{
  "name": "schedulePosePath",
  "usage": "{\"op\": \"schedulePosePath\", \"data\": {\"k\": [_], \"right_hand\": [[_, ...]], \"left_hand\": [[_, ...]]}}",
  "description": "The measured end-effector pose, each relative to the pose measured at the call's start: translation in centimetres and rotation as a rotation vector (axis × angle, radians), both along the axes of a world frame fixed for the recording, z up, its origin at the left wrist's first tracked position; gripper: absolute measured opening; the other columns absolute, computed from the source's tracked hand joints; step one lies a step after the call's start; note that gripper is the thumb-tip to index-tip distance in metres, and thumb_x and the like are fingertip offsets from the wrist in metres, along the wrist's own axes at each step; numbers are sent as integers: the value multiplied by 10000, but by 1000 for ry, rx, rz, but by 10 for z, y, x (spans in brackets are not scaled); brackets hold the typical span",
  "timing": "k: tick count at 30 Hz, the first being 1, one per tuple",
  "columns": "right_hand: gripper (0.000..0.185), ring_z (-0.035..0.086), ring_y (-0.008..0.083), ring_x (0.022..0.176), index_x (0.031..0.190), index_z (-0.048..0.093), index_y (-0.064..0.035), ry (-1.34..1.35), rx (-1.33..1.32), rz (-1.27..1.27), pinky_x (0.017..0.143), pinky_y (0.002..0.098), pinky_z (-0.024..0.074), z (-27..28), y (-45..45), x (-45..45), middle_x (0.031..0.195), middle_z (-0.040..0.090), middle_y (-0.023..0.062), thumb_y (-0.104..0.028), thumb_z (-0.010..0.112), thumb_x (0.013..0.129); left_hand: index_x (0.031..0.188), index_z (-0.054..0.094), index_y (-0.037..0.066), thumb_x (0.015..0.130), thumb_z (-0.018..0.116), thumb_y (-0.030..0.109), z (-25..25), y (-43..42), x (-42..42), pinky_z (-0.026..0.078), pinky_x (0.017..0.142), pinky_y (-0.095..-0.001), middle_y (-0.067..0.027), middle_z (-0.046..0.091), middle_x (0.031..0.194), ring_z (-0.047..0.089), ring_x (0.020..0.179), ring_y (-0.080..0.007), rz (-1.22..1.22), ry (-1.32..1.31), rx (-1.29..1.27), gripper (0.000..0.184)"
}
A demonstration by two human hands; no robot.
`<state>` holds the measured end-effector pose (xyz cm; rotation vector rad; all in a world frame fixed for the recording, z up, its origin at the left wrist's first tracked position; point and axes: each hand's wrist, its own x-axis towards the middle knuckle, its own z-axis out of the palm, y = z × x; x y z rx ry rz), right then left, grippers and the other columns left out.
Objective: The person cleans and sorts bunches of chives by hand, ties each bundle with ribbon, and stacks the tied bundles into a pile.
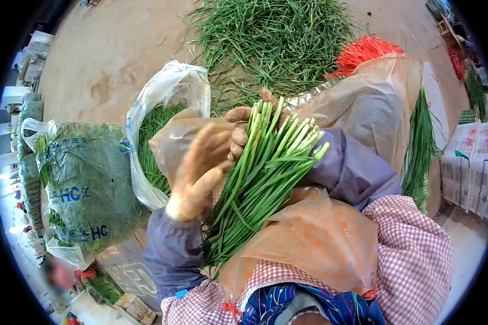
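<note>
A bunch of long green stalks [265,179] with pale cut ends lies slantwise across the front of the body. My right hand [249,127], in a dirty glove, is wrapped round it from behind, its fingertips showing past the left edge. The palm is hidden by the stalks. Beside the bunch on the left, my left hand [198,170] is gloved and blurred, its thumb apart from the stretched fingers and nothing seen in it. A translucent apron [314,238] covers the lap under the stalks.
Loose green stalks [276,38] are heaped on the floor ahead. Red ties [366,54] lie at the right, by brownish plastic sheeting [363,97]. On the left are an open white bag [138,135] of greens and a packed bag [92,184]. Stacked cartons [466,162] stand far right.
</note>
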<state>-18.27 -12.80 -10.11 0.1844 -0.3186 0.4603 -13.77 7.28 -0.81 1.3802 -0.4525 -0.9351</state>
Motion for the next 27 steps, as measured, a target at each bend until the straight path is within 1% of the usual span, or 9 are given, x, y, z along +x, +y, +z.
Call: {"op": "schedulePosePath", "data": {"k": [2, 5, 8, 12, 15, 18, 21, 24, 27], "right_hand": [[765, 592, 418, 1082, 1312, 532, -19, 35, -49, 7, 961, 562, 455, 6, -5, -5, 1047, 651, 215, -664, 376, 932], [628, 620, 365, 1051, 1266, 560, -26, 100, -164, 67, 910, 510, 509, 15, -18, -5, 1037, 669, 189, -560, 480, 946], [534, 650, 263, 945, 1212, 579, -41, 478, -711, -78, 841, 415, 544, 32, -44, -14, 1020, 673, 140, -484, 600, 914], [225, 622, 160, 779, 1055, 633, -44, 561, -1445, -830, 729, 320, 519, 50, -87, -35, 888, 681, 70, -242, 584, 961], [312, 624, 226, 936, 1111, 613, -21, 117, -1748, -838, 858, 363, 494, 109, -92, -73, 982, 657, 97, -284, 587, 946], [422, 600, 310, 960, 1081, 631, -56, -737, -2496, -869, 847, 443, 470, 126, -70, -81, 1023, 627, 122, -305, 765, 767], [350, 616, 269, 938, 1023, 654, -112, -845, -2590, -1002, 822, 414, 482, 90, -49, -81, 970, 638, 47, -243, 761, 716], [269, 643, 266, 828, 1024, 656, -117, -779, -2498, -1053, 743, 381, 511, 74, -47, -81, 863, 652, 36, -209, 729, 781], [200, 655, 233, 700, 1035, 654, -113, -190, -2234, -1036, 632, 325, 519, 70, -43, -78, 741, 645, 52, -179, 688, 850]], "left_hand": [[1511, 213, 31, 827, 684, 438, 3, -23, -19, 267, 1130, -398, -147, 362, 1482, 350, 1364, -274, -82, 352, -17, 924], [1508, 206, 2, 775, 693, 539, -28, -22, -24, 229, 1140, -366, -125, 347, 1481, 296, 1385, -223, -242, 290, -65, 1031], [1504, 207, -14, 748, 709, 535, -23, -26, -27, 255, 1127, -369, -139, 362, 1480, 344, 1365, -232, -222, 413, -89, 1061], [1492, 241, -19, 739, 719, 492, -29, -21, -33, 284, 1113, -373, -156, 418, 1444, 403, 1333, -249, -109, 365, -81, 1028], [1474, 287, -21, 735, 716, 467, -24, -26, -38, 328, 1088, -373, -154, 473, 1395, 463, 1280, -254, -4, 421, -81, 984], [1461, 311, -27, 740, 726, 459, -26, -29, -40, 363, 1063, -369, -151, 490, 1378, 493, 1248, -248, 18, 462, -113, 964], [1464, 314, -13, 732, 766, 416, -33, -24, -40, 359, 1069, -370, -142, 484, 1386, 482, 1256, -233, -28, 442, -143, 962], [1472, 323, 18, 769, 752, 188, -33, -17, -50, 367, 1065, -359, -116, 483, 1392, 476, 1256, -216, 11, 373, -64, 842], [1453, 356, 10, 817, 682, 150, -31, -19, -49, 394, 1048, -347, -118, 515, 1364, 509, 1225, -216, 69, 516, -24, 729]]}}
